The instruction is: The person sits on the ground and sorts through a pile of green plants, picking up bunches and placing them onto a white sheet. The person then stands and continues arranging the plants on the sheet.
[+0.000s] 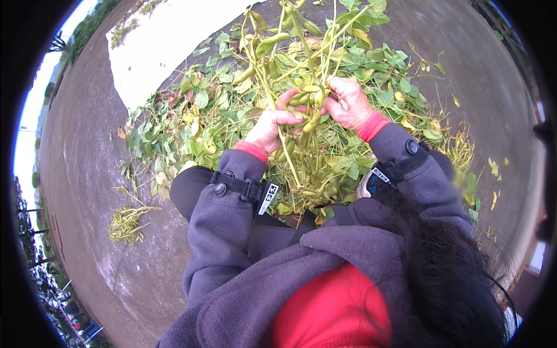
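A green soybean plant (307, 48) rises in front of me, its thin stems hung with plump, fuzzy pods. Around the stems on the left side curls my left hand (270, 127), thumb lying across the pods. My right hand (350, 103) grips the plant from the other side, fingertips bent in around a thin stem. Part of the fingers of both hands is hidden behind pods and stems. Below the hands, more pod-laden stems (307, 167) hang or lie just in front of my lap; whether they belong to the same plant I cannot tell.
A wide heap of pulled leaves and stems (204, 115) covers the ground before me. Beyond it on the left lies a white sheet (161, 48). A small bunch of pods (126, 225) rests on the bare ground (87, 174) at the left. Loose leaves (494, 167) are scattered at the right.
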A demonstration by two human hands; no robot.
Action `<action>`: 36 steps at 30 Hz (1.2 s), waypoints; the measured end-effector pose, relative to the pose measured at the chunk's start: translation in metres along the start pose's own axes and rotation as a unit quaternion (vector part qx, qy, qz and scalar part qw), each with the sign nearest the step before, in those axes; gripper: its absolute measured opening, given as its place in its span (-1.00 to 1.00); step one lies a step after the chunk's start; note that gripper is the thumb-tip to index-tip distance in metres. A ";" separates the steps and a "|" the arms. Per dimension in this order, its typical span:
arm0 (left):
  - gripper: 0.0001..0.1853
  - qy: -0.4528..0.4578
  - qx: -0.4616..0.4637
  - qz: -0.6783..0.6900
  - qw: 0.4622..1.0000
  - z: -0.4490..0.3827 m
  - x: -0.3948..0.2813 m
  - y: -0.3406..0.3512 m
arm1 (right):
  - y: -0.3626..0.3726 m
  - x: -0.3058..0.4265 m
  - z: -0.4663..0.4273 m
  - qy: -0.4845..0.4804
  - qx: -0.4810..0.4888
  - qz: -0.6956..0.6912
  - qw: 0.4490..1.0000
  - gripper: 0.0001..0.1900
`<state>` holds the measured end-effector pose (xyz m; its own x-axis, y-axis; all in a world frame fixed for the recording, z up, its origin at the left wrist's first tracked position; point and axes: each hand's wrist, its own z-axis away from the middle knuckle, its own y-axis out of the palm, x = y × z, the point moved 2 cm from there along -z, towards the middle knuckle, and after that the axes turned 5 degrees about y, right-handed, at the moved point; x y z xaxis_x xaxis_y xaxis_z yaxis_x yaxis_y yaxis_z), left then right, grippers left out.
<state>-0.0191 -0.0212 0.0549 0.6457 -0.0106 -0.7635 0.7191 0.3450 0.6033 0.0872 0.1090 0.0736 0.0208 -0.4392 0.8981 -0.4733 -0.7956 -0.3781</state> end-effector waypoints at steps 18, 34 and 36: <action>-0.26 0.033 -0.015 -0.052 0.998 -0.007 -0.002 -0.002 | -0.011 -0.018 -0.012 0.258 -0.110 -0.435 0.856 -0.96; -0.20 -0.001 0.026 -0.055 0.998 0.003 0.003 0.025 | -0.027 -0.041 -0.023 0.383 -0.120 -0.499 0.768 -0.87; -0.21 0.020 0.010 -0.068 0.997 0.007 0.001 0.024 | -0.039 -0.046 -0.024 0.309 -0.199 -0.462 0.807 -0.86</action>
<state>0.0001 -0.0201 0.0704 0.5314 -0.0190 -0.8469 0.8044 0.3247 0.4975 0.0833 0.1706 0.0529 0.1419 0.6550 0.7422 -0.7547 -0.4136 0.5093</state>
